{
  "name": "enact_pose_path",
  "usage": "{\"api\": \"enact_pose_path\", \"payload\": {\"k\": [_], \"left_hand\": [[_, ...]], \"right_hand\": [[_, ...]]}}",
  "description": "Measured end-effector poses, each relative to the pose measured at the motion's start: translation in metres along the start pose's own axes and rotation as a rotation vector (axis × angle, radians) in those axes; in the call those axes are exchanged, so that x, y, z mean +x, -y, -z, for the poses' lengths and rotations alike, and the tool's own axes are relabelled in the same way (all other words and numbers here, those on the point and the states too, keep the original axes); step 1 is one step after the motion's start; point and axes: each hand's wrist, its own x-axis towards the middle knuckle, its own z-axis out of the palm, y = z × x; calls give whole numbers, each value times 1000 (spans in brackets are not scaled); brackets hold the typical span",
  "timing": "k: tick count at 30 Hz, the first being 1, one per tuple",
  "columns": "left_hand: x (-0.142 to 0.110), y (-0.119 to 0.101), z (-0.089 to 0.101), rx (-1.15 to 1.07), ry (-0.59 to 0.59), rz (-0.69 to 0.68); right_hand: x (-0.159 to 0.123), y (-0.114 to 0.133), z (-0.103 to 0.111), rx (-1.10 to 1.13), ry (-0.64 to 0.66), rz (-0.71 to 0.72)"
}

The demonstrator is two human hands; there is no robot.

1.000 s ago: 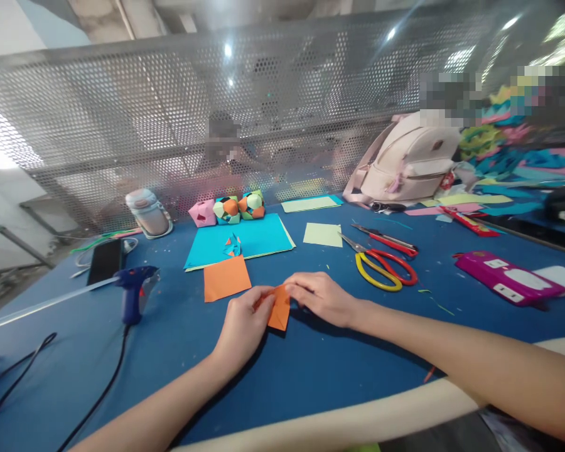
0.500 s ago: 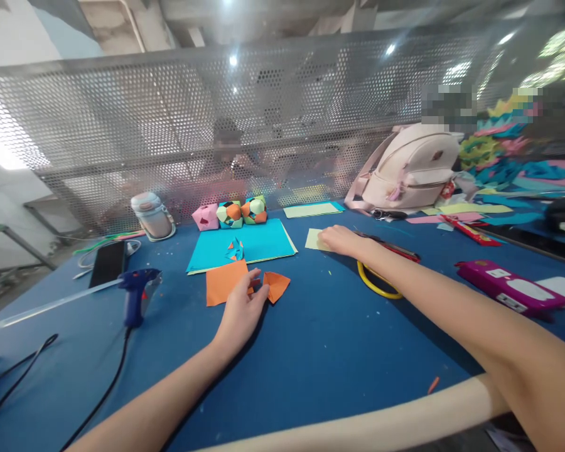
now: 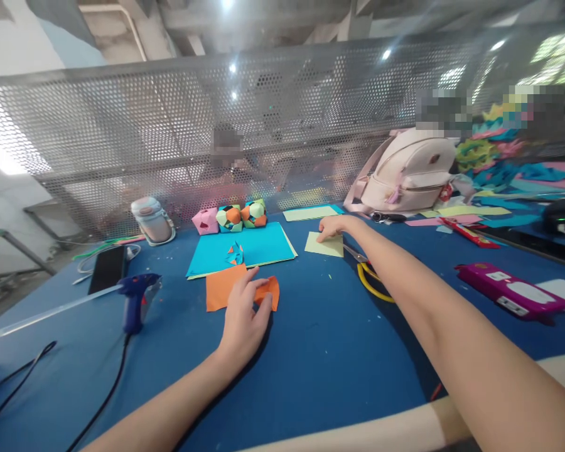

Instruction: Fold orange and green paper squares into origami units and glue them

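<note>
My left hand (image 3: 247, 309) rests over a small folded orange paper piece (image 3: 274, 294), fingers stretched out and thumb apart, touching it. Part of that piece is hidden under the fingers. Just left of it lies a flat orange square of paper (image 3: 219, 290), partly covered by the same hand. Farther out to the right, my right hand (image 3: 334, 227) reaches to a pale yellow sheet of paper (image 3: 327, 247), its index finger extended down onto the sheet and the other fingers curled. Yellow-handled scissors (image 3: 374, 287) lie beneath my right forearm, partly hidden by it.
Blue sheets (image 3: 261, 242) carry a small blue-and-orange folded piece (image 3: 235, 253). Behind them stand several paper balls (image 3: 230, 218). A glue gun (image 3: 135, 301), phone (image 3: 108, 269) and bottle (image 3: 151, 220) are left; a backpack (image 3: 414, 169) and purple case (image 3: 508, 289) are right.
My left hand has shifted over the orange folded piece, covering more of it. My right hand has moved up slightly, its index finger now extended, and more of the yellow sheet shows.
</note>
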Motion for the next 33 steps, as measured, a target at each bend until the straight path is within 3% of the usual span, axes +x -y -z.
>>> {"api": "enact_pose_path", "payload": {"k": [5,10,16,20,24,27,31,33], "left_hand": [[0,-2,1,16,8,-76],[1,-3,1,23,24,-81],[0,-3,1,-11,2,-114],[-3,-4,3,-122,-22,-104],[-4,-11,4,-317,-70,118],[-2,-20,6,-473,-74,211],[-2,-27,8,-608,166,360],[-4,-26,8,-624,206,450]], "right_hand": [[5,2,0,68,20,9],[2,12,1,162,-41,28],[-14,30,14,404,-290,134],[-47,48,22,640,-432,285],[-103,77,5,794,-344,452],[-141,101,-18,999,-44,621],[-162,115,-36,950,2,660],[-160,109,-36,963,-49,650]]}}
